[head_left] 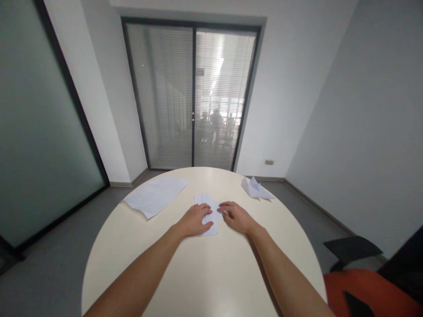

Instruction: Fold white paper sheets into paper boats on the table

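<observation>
A folded sheet of white paper (209, 228) lies on the round table between my two hands, with creases running along it. My left hand (195, 220) rests on its left side, thumb and fingers apart, pressing it against the tabletop. At the paper's right edge, my right hand (238, 217) has its fingers bent and its fingertips closed on a small flap. The underside of that flap is hidden.
The round cream table (198, 281) fills the foreground. A larger creased sheet (157, 193) lies at its far left, and a folded paper shape (255, 189) sits near the far right rim. A red-seated chair (366, 290) stands at the right.
</observation>
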